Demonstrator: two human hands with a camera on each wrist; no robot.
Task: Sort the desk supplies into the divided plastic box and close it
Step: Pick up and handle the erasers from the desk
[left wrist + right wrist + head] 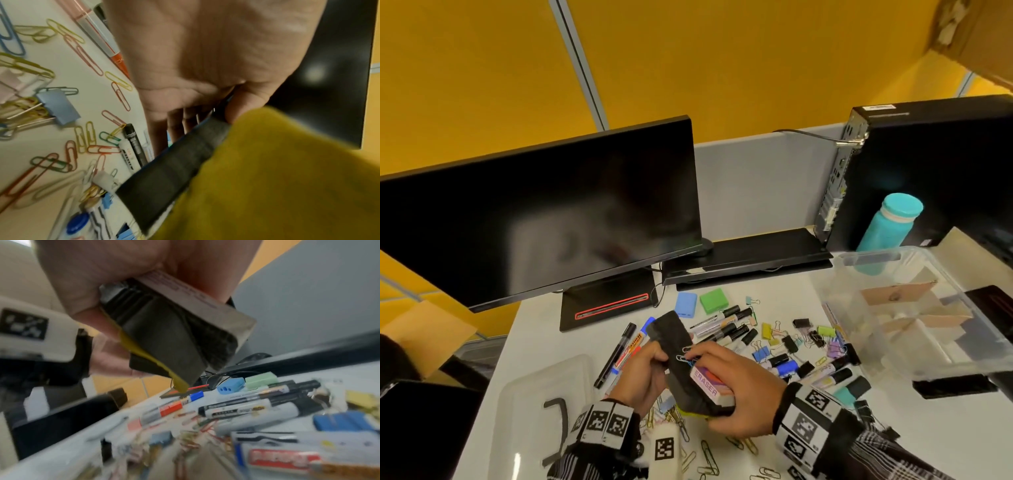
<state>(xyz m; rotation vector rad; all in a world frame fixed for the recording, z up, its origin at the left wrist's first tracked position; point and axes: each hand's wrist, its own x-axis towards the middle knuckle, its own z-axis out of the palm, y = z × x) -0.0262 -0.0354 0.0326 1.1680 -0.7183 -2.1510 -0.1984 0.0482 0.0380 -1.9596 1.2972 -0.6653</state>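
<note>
Above the desk's near middle, both hands hold a bundle of whiteboard erasers (681, 363): a long black felt one with a yellow back (287, 178) and a shorter one labelled "ERASER" (707, 385). My left hand (659, 363) grips the black eraser's left side. The lower end of the bundle (164, 331) sits in my right hand (714, 380), fingers over the labelled eraser and thumb underneath. A few paper clips (686, 356) cling to the black felt. The divided clear plastic box (962, 346) stands open at the right, and its lid (541, 404) lies at the lower left.
Markers (726, 325), binder clips (791, 342) and loose paper clips (709, 459) are strewn over the white desk between lid and box. A blue block (686, 305) and a green block (714, 299) lie behind them. At the back stand a monitor (544, 219), a computer tower (935, 164) and a teal bottle (890, 229).
</note>
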